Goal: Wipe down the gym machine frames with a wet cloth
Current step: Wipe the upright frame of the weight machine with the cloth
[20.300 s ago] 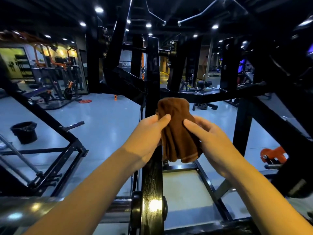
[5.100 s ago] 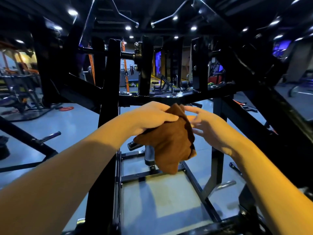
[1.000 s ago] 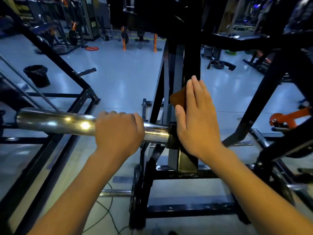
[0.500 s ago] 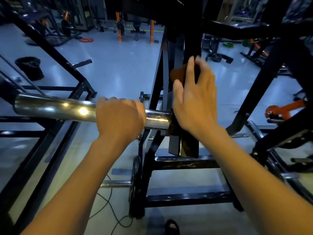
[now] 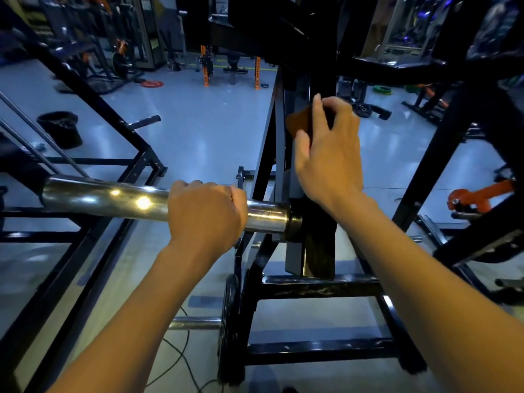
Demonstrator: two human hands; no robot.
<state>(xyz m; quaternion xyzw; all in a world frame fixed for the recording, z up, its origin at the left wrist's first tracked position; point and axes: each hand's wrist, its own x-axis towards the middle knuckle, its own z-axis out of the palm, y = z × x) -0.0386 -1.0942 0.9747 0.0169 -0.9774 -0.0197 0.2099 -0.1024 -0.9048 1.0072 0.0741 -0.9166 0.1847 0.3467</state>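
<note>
Nearest, the left hand (image 5: 205, 211) wraps its grip around the chrome sleeve (image 5: 107, 198). Just beyond, the right hand (image 5: 329, 154) presses the brown cloth (image 5: 297, 123) against the black upright of the machine frame (image 5: 323, 80), fingers curled round it. No readable writing shows. Farther off, on the glossy grey floor (image 5: 198, 131), stand a black bucket (image 5: 61, 129) and orange racks (image 5: 205, 66).

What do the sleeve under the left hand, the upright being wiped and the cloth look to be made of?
Sleeve: polished, probably chromed steel, showing mirror-like light spots. Upright: metal with glossy black paint, likely steel; it shows sheen and pale scuffs. Cloth: soft brown fabric, perhaps microfibre or terry; its matte edge folds under the right hand.
</note>
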